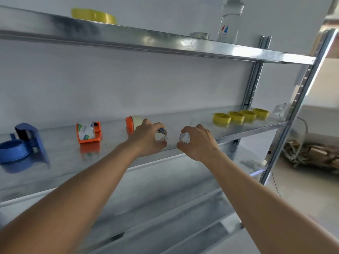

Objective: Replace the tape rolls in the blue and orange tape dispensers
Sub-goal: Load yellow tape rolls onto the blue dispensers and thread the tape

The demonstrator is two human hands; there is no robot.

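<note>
On the middle metal shelf (62,158), a blue tape dispenser (22,145) stands at the far left. An orange dispenser (89,132) with a printed tape roll sits right of it. A second orange dispenser (131,124) holding a pale roll stands just behind my left hand (148,140). My left hand grips a clear tape roll with a printed core (162,135) near the shelf's front edge. My right hand (198,143) pinches a thin empty-looking ring (184,138) beside it. The two rolls are close but apart.
Several yellow tape rolls (238,116) line the shelf's right end. The upper shelf carries yellow rolls (93,15), a silver roll (199,35) and a clear bottle (230,21). A steel upright (297,107) stands at right, with cardboard scraps (315,153) on the floor beyond.
</note>
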